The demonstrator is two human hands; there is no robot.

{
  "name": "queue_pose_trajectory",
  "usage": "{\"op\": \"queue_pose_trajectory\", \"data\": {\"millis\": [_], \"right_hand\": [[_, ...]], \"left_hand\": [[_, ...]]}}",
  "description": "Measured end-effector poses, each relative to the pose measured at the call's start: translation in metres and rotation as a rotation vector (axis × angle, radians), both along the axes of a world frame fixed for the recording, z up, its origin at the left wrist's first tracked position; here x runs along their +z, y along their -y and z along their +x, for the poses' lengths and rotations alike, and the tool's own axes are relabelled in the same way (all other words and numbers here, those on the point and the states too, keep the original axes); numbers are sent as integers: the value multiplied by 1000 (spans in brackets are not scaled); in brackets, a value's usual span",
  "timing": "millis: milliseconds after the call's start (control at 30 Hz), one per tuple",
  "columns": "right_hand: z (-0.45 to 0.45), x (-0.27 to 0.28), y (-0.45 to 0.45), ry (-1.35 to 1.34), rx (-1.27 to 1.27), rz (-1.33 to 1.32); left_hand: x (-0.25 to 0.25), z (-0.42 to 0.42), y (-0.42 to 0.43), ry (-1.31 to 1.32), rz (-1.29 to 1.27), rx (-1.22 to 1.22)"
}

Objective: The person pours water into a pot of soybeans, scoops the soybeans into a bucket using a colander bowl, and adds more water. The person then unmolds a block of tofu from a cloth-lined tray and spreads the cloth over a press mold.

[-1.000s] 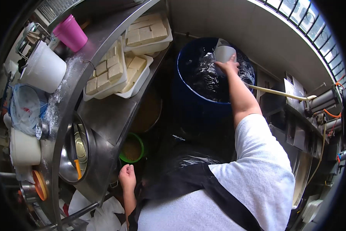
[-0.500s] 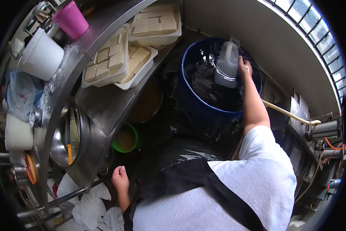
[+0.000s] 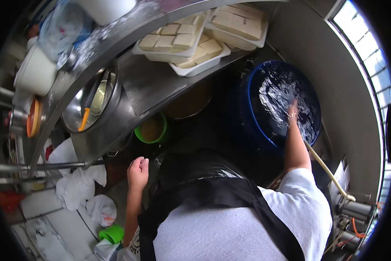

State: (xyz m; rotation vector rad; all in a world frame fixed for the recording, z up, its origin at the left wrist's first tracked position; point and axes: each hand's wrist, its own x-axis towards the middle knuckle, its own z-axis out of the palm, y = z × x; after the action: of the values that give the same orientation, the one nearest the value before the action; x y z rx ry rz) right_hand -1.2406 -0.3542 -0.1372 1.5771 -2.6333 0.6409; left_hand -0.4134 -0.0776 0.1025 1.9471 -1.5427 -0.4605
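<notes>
My right hand (image 3: 293, 112) reaches down into a blue barrel (image 3: 252, 114) of dark water. White splashing covers its fingers, so their grip is hidden. The clear plastic jug seen half a second earlier cannot be made out now among the splashes. My left hand (image 3: 138, 173) hangs low at my left side with its fingers curled in, and nothing shows in it. A green bucket (image 3: 164, 130) with brownish contents is the nearest vessel to it.
White trays (image 3: 160, 56) of pale tofu-like blocks stand on a steel counter (image 3: 136, 93). A metal bowl (image 3: 73, 114) there holds an orange-handled tool (image 3: 85, 118). A pale hose (image 3: 328, 172) runs beside the barrel. White cloths (image 3: 76, 185) hang at lower left.
My right hand has gone lower into the barrel, and the jug it held is lost from sight in fresh splashes. The view has swung left and down. My left hand stays curled.
</notes>
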Motion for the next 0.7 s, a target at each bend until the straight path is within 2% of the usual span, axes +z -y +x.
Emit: {"op": "queue_pose_trajectory", "data": {"millis": [33,67,100,133,233,333,400,433,467,500,533,567,600,667,700], "right_hand": [[23,44,-19,130,-205,439],[-17,7,-10,-60,-44,568],[-23,-24,-2,23,-610,300],[22,36,-18,-80,-318,437],[43,54,-27,-40,-210,525],[56,76,-52,40,-42,48],[146,164,-86,355,-121,-242],[142,173,-91,313,-208,-190],[150,186,-102,44,-160,-344],[154,206,-113,117,-156,-380],[188,257,-130,78,-118,-384],[177,264,-135,-51,-57,-502],[208,303,-146,101,8,-622],[227,348,-160,376,18,-690],[242,367,-165,433,82,-742]], "left_hand": [[-1,2,-5,-1,2,31],[-2,4,-11,0,7,32],[-3,5,-17,0,15,36],[-5,7,-22,-1,22,77],[-5,15,-32,34,41,51],[1,18,-35,43,63,37],[4,19,-35,26,78,57],[4,21,-35,12,82,61],[3,22,-34,-1,83,64],[2,24,-34,-5,82,73],[1,26,-33,-28,94,60],[-1,28,-34,-51,105,47],[-4,30,-36,-57,103,52],[-9,38,-34,-34,104,-43],[-8,41,-34,-35,92,-65]]}}
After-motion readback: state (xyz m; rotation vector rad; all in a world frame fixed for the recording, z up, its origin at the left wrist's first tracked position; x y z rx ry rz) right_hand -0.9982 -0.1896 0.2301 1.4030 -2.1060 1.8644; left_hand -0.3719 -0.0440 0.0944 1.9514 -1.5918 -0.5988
